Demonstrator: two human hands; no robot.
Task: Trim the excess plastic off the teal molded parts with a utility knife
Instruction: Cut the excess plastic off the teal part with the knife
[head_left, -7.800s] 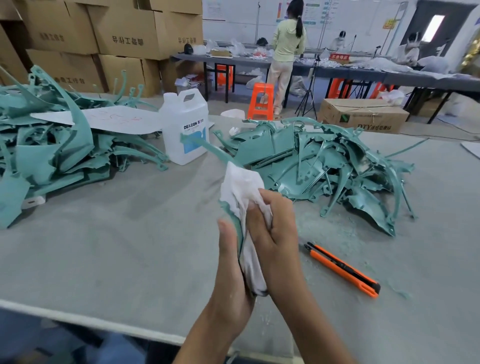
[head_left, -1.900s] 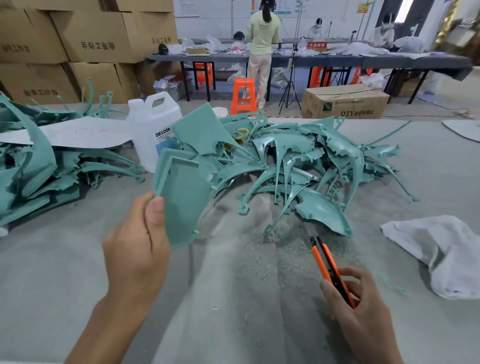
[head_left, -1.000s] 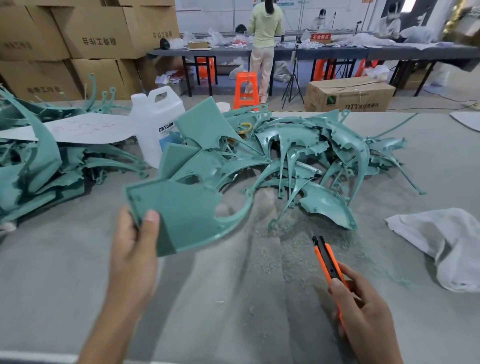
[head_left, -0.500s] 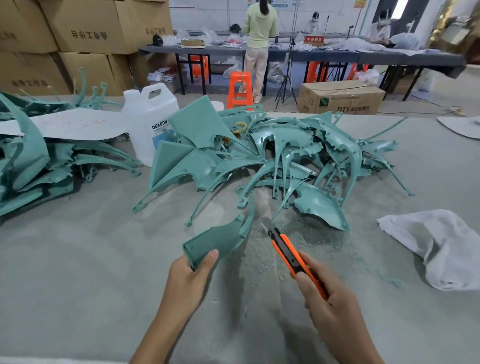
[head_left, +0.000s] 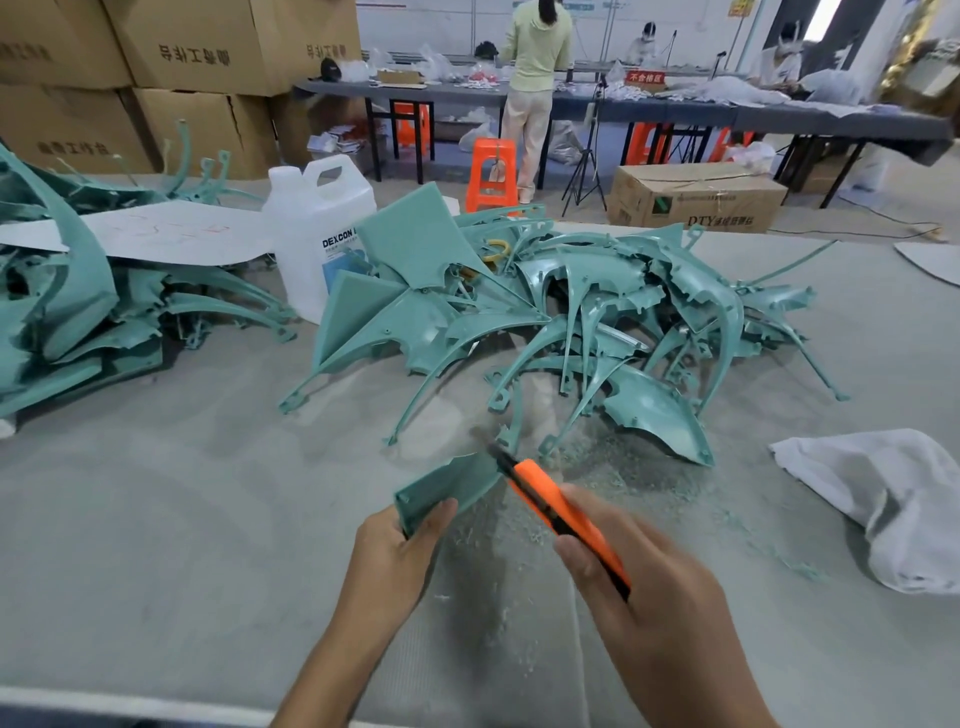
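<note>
Two heaps of teal molded parts sit on the grey, felt-like table (head_left: 156, 519): the main pile (head_left: 571, 312) at 12 o'clock from your hands, a second heap (head_left: 78, 312) at 10 o'clock. Parts are thin, smooth plastic shells with curved struts and ragged edges. Fine teal shavings (head_left: 623, 467) lie scattered at 1 o'clock, between pile and hands. Crumpled white cloth (head_left: 893, 499) at 3 o'clock; translucent white jug (head_left: 317, 228) at 11 o'clock, just behind the pile's left edge.

Your left hand (head_left: 395, 551) grips one teal part (head_left: 452, 486), a flat matte panel with a curved arm running off toward 1 o'clock: thumb pressed on the upper face, fingers hidden underneath. Your right hand (head_left: 639, 582) is closed round the orange-and-black utility knife (head_left: 550, 509), tip pointing to 11 o'clock at the panel's right edge. Blade is motion-blurred; contact cannot be confirmed. Both forearms enter from 6 o'clock, converging.
</note>
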